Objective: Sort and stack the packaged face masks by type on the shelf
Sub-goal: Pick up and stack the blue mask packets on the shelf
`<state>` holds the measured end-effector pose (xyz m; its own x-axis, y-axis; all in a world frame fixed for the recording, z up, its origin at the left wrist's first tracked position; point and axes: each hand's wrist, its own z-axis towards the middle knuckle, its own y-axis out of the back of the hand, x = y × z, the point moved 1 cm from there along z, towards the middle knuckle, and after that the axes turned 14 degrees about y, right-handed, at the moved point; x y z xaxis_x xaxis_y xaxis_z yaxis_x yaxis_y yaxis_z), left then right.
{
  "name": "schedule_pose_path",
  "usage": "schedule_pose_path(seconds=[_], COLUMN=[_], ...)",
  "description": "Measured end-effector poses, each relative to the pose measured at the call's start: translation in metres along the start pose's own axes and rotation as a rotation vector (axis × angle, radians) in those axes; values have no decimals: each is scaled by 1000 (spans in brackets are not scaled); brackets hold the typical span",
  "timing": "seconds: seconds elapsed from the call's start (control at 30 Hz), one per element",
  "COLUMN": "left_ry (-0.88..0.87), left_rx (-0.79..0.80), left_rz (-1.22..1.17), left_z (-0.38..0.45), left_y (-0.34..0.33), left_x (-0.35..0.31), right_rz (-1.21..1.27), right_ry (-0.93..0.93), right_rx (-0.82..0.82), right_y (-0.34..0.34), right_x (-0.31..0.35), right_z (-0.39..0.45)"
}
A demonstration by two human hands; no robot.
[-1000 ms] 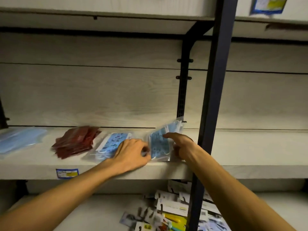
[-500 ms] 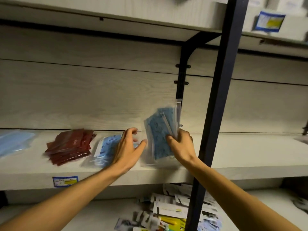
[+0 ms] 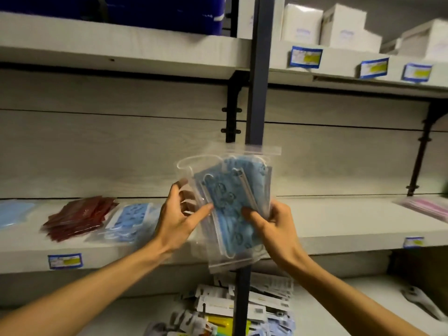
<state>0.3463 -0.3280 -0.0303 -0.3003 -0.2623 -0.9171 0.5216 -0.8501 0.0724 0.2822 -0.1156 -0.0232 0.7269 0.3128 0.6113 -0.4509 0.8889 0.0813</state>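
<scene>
Both hands hold up clear bags of blue patterned masks (image 3: 234, 197) in front of the shelf post. My left hand (image 3: 179, 217) grips the left edge, thumb on the front and fingers behind. My right hand (image 3: 271, 221) pinches the right side, thumb across the front. On the middle shelf (image 3: 339, 224) lie another bag of blue patterned masks (image 3: 128, 220), a stack of dark red mask packs (image 3: 77, 218) and a plain light blue pack (image 3: 13, 213) at the far left. Pink mask packs (image 3: 431, 206) lie at the far right.
A dark metal post (image 3: 258, 93) runs vertically behind the held bags. White boxes (image 3: 339, 25) stand on the upper shelf, which carries blue price labels. On the lower shelf lie several carded items (image 3: 242, 309) and a white tool (image 3: 421, 304).
The bags of blue patterned masks have risen off the middle shelf and come toward me. My left hand left the bag lying on the shelf and joined the right on the held bags.
</scene>
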Motion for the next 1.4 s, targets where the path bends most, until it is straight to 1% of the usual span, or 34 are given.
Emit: schedule_pose_path(seconds=[0.1, 0.2, 0.27, 0.3, 0.4, 0.43, 0.5, 0.57, 0.63, 0.73, 0.8, 0.83, 0.9, 0.97, 1.07, 1.13, 1.2, 1.3, 1.4], left_ry=[17, 78, 123, 139, 95, 77, 43, 25, 61, 152, 274, 366, 552, 667, 714, 707, 681, 615, 597], left_rx=[-32, -42, -48, -93, -332, -371, -389, -343, -321, -381, -338, -282, -109, 81, 242, 307, 279, 125, 25], left_rz=[-93, -261, -304, -305, -265, -270, -282, -271, -248, -283, -282, -292, -335, -393, -330, -325, -307, -163, -134], left_z=[-26, -41, -45, -45, -43, -44, -50, -57, -56, -34, -10, 3, 31, 57, 94, 118, 141, 175, 196], left_y=[-52, -108, -141, -155, -187, -196, -217, -241, -265, -285, -293, -297, -306, -315, -328, -336, -342, -347, -343], left_x=[-16, -23, -27, -28, -28, -26, -21, -12, -5, -1, -2, -2, -1, 1, 1, 7, 18, 37, 56], right_rz=[45, 110, 127, 132, 115, 118, 121, 118, 96, 55, 6, -18, -29, -13, 14, 23, -16, -122, -151], right_ry=[-65, -154, -205, -229, -271, -277, -289, -330, -377, -419, -426, -424, -432, -446, -474, -503, -503, -512, -507], right_rx=[-39, -45, -59, -77, -126, -129, -127, -135, -144, -153, -163, -162, -146, -122, -58, 8, 78, 192, 211], right_y=[50, 103, 138, 154, 195, 206, 224, 235, 243, 259, 274, 281, 293, 302, 312, 317, 319, 313, 305], right_x=[1, 2, 1, -1, -9, -12, -20, -32, -44, -62, -75, -82, -96, -109, -130, -147, -168, -195, -220], right_z=[-11, -18, -21, -23, -29, -31, -33, -33, -33, -26, -13, -5, 14, 34, 63, 83, 103, 128, 143])
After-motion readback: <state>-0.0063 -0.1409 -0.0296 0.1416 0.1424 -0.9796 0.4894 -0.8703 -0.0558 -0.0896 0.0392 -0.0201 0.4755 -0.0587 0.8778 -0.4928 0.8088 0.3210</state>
